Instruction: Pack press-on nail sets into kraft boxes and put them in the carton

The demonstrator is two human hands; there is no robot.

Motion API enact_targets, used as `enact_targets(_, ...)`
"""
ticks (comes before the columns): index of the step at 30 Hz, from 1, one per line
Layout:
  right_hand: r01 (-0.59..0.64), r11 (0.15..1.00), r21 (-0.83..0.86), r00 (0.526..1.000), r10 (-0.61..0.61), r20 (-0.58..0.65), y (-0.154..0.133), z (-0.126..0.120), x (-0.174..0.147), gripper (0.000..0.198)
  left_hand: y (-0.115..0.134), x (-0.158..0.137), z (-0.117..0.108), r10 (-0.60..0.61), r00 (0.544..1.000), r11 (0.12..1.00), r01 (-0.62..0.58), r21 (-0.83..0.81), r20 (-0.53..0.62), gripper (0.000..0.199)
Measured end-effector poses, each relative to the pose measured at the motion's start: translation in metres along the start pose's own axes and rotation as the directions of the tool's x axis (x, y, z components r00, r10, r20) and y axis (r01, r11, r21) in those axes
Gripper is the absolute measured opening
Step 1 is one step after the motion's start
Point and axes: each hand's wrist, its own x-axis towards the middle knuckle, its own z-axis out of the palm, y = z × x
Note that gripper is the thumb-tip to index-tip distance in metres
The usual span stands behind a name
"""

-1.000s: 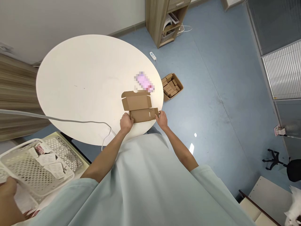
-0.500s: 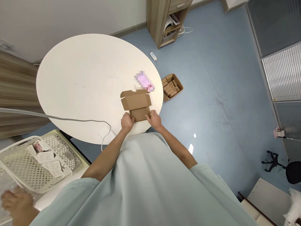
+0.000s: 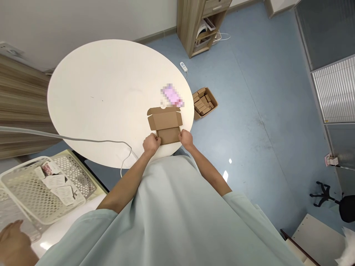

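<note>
A brown cardboard box lies at the near right edge of the round table, its lid and side flaps folded out away from me. My left hand is closed on the box's left wall, the thumb toward the inside. On the opposite wall, my right hand grips with curled fingers. Nothing shows inside the box. Just beyond the lid lies a pink item, blurred by pixels.
The white round table carries a grey cable. On the floor to the right stands a carton of small boxes. At left is a white basket with papers; a co-worker's hand is below it.
My hands and the open box have shifted slightly right in the picture. The right fingers now close more tightly on the side wall. The co-worker's hand has moved lower left.
</note>
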Motion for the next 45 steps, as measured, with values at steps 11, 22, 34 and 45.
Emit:
enact_targets(11, 0.012, 0.998, -0.056, 1.000, -0.013, -0.010, -0.003, -0.017, -0.009, 0.025, 0.002, -0.005, -0.001, -0.015, 1.000, 0.999, 0.015, 0.047, -0.009, 0.023)
enact_targets(22, -0.020, 0.994, -0.110, 0.997, 0.028, 0.073, -0.006, -0.015, -0.010, 0.020, 0.011, -0.006, -0.004, 0.009, 0.999, 0.985, -0.015, 0.170, 0.033, 0.021)
enact_targets(34, -0.031, 0.999, -0.012, 0.998, 0.032, 0.054, -0.001, -0.021, -0.016, 0.019, 0.010, -0.006, -0.004, -0.008, 1.000, 0.997, 0.008, 0.073, 0.003, 0.016)
enact_targets(45, 0.026, 0.997, -0.075, 0.999, -0.022, 0.044, -0.006, -0.020, -0.011, 0.017, 0.003, -0.009, -0.002, -0.019, 1.000, 0.999, 0.019, 0.047, 0.000, 0.016)
